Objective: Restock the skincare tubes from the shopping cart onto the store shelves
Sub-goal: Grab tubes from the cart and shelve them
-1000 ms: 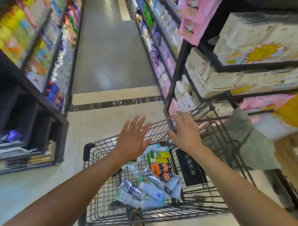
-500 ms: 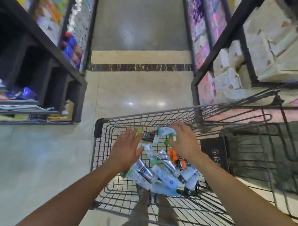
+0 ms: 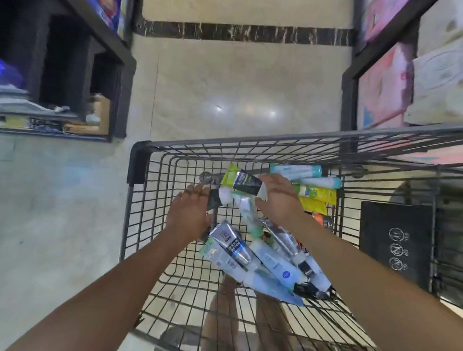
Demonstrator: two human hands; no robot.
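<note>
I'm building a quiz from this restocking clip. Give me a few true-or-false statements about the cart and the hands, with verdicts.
1. The left hand and the right hand are both down inside the wire cart. True.
2. The tubes stand upright in a neat row. False: they lie in a loose heap on the cart's floor.
3. The right hand grips the lime-and-black tube at its white end. True.
4. The left hand is lifting a tube clear of the cart. False: it is low in the cart, fingers straight, at a black-and-white tube.
5. A yellow tube lies beyond the right hand. True.
</note>
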